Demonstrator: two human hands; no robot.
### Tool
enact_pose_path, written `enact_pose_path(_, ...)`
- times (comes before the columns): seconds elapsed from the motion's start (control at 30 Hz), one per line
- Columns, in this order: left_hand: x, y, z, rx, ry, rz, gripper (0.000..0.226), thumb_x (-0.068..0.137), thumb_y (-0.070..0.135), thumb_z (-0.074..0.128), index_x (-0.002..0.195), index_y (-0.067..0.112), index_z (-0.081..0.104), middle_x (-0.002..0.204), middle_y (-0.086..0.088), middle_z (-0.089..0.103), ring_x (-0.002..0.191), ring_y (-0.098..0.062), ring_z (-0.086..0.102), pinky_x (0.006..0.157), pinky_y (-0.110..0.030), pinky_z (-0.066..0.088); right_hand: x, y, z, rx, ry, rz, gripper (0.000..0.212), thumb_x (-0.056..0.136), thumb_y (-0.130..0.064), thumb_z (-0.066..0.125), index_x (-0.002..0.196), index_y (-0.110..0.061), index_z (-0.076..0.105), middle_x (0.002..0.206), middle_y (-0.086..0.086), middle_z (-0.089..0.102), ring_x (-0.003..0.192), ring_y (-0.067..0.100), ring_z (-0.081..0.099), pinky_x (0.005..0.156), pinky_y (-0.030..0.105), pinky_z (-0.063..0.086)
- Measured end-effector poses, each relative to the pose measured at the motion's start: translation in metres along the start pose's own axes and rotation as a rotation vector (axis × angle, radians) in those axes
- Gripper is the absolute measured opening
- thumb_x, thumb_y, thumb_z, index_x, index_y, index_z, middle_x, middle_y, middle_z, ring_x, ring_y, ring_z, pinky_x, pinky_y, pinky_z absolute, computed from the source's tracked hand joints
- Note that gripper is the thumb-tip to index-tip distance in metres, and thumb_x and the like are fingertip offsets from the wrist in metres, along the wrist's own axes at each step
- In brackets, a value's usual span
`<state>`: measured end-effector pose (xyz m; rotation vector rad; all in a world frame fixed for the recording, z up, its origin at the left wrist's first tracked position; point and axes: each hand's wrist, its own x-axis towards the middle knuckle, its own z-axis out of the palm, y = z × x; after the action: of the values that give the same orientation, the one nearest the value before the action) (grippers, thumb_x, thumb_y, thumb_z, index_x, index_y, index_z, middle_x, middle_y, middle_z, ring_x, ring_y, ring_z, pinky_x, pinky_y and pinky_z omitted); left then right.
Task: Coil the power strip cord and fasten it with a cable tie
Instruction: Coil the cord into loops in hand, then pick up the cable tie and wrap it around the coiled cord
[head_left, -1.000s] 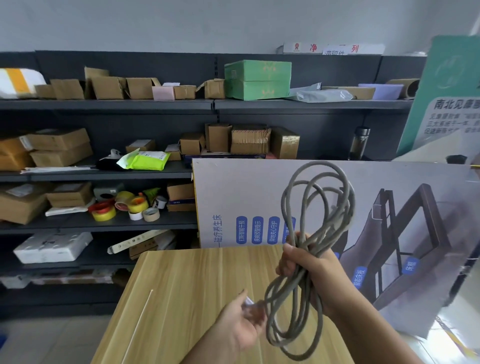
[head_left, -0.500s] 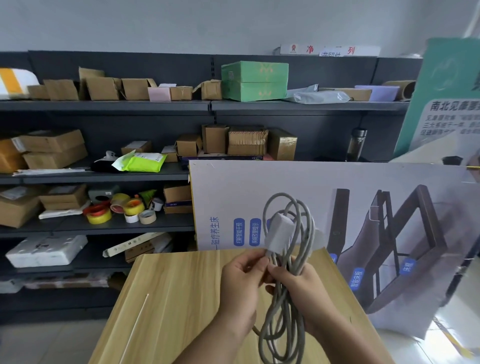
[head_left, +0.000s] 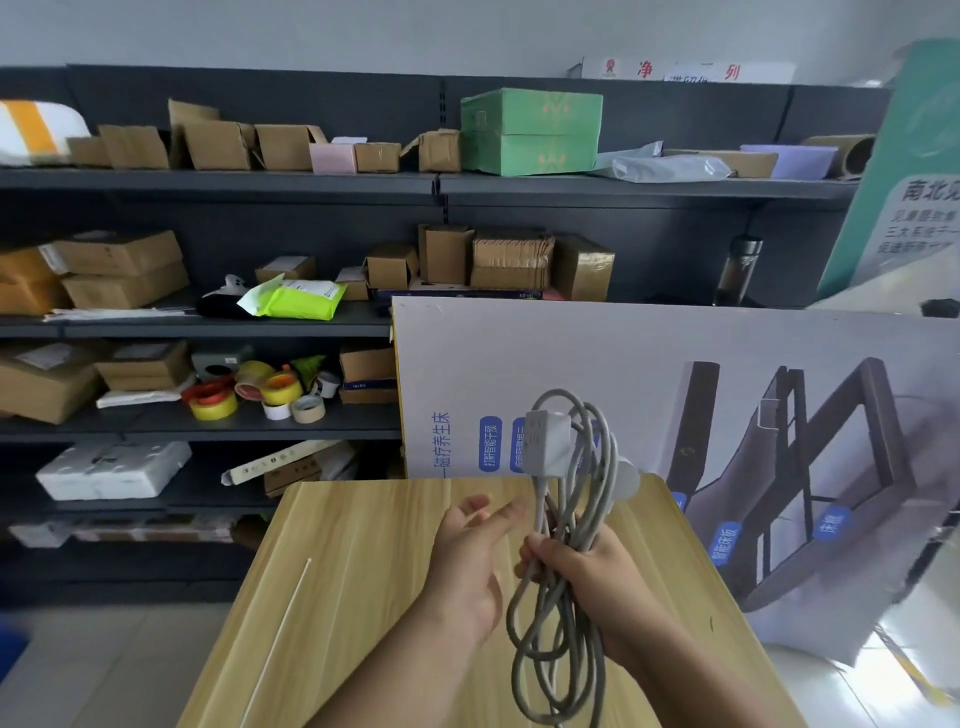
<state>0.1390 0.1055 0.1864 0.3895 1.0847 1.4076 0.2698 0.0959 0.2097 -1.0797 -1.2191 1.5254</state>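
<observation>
The board (head_left: 675, 395) at one o'clock bears blue labels, one reading 智能床板; one grey coiled cord (head_left: 563, 597) hangs over the table (head_left: 363, 597), its white socket block (head_left: 545, 447) upright at twelve o'clock; right hand (head_left: 597, 577) clenched round the coil; left hand (head_left: 467, 561) spread, fingers apart; one thin white cable tie (head_left: 283, 629) at nine o'clock; the loops' bottom is cut off.

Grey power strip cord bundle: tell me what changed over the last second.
The left hand came up onto the coiled grey power strip cord half a second ago, then let go; it now sits open beside it. The white socket block swung up to the top of the coil. The right hand kept its grip, and the thin white cable tie stayed on the wooden table.
</observation>
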Motion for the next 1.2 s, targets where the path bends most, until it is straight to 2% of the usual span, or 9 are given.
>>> enact_pose_path(0.1,0.019,-0.01,-0.056,0.058,0.134,-0.066,0.024,0.08,0.019,0.076,0.099,0.017,0.061,0.116,-0.002,0.064,0.116,-0.02,0.053,0.106,-0.046,0.035,0.003,0.008,-0.006,-0.028,0.044,0.031,0.021,0.09,-0.009,0.064,0.07,-0.005,0.057,0.061,0.015,0.057,0.055,0.023,0.057,0.057,0.036,0.046)
enact_pose_path(0.2,0.04,-0.023,-0.136,0.133,0.414,-0.115,0.027,0.083,0.011,0.072,0.108,0.008,0.063,0.095,-0.003,0.065,0.093,-0.02,0.06,0.083,-0.04,0.047,0.006,0.017,-0.009,0.009,0.092,0.031,0.03,0.087,-0.004,0.065,0.06,-0.014,0.055,0.056,0.011,0.05,0.051,0.024,0.048,0.056,0.039,0.039)
enact_pose_path(0.27,0.047,-0.029,-0.187,0.22,0.555,-0.129,0.026,0.083,0.006,0.071,0.107,0.004,0.062,0.078,-0.005,0.06,0.067,-0.017,0.052,0.061,-0.031,0.04,0.009,0.024,-0.009,0.039,0.136,0.037,0.032,0.085,0.001,0.064,0.06,-0.015,0.051,0.052,0.008,0.047,0.048,0.023,0.045,0.053,0.038,0.038)
enact_pose_path(0.37,0.06,-0.034,-0.254,0.448,0.667,-0.124,0.023,0.082,0.007,0.071,0.103,0.003,0.064,0.089,-0.016,0.067,0.068,-0.024,0.054,0.063,-0.031,0.041,0.014,0.035,-0.002,0.07,0.168,0.06,0.033,0.085,0.005,0.061,0.065,-0.014,0.042,0.047,0.003,0.04,0.043,0.021,0.039,0.047,0.034,0.034)
enact_pose_path(0.53,0.097,-0.048,-0.337,0.839,0.676,-0.201,0.02,0.081,0.012,0.071,0.1,0.011,0.064,0.103,-0.015,0.07,0.079,-0.03,0.061,0.072,-0.035,0.049,0.022,0.064,0.019,0.021,0.186,0.092,0.039,0.084,0.004,0.061,0.056,-0.018,0.045,0.046,0.005,0.037,0.044,0.021,0.036,0.05,0.035,0.031)
enact_pose_path(0.63,0.128,-0.055,-0.371,1.092,0.629,-0.215,0.029,0.086,0.014,0.065,0.115,0.009,0.061,0.112,-0.011,0.067,0.087,-0.03,0.062,0.069,-0.03,0.044,0.03,0.092,0.031,-0.011,0.179,0.174,0.049,0.086,0.001,0.06,0.043,-0.018,0.047,0.043,0.003,0.038,0.046,0.021,0.033,0.054,0.037,0.028)
enact_pose_path(0.77,0.172,-0.06,-0.409,1.375,0.621,-0.298,0.018,0.089,0.02,0.057,0.098,0.004,0.058,0.099,-0.016,0.067,0.079,-0.032,0.061,0.061,-0.032,0.046,0.039,0.13,0.045,-0.046,0.175,0.262,0.051,0.087,0.001,0.06,0.042,-0.019,0.046,0.044,0.004,0.037,0.048,0.021,0.033,0.055,0.038,0.026)
enact_pose_path(0.93,0.206,-0.079,-0.447,1.54,0.635,-0.382,0.028,0.089,0.029,0.055,0.103,0.004,0.056,0.104,-0.019,0.065,0.09,-0.039,0.066,0.066,-0.038,0.053,0.047,0.155,0.061,-0.073,0.192,0.322,0.053,0.087,0.003,0.061,0.042,-0.019,0.043,0.044,0.007,0.037,0.046,0.021,0.035,0.054,0.037,0.028)
enact_pose_path(1.2,0.214,-0.097,-0.444,1.707,0.519,-0.398,0.019,0.095,0.013,0.047,0.103,-0.001,0.057,0.11,-0.021,0.064,0.098,-0.04,0.064,0.073,-0.041,0.052,0.068,0.16,0.068,-0.062,0.233,0.325,0.034,0.086,0.002,0.062,0.061,-0.009,0.042,0.051,0.012,0.037,0.048,0.023,0.038,0.055,0.04,0.033)
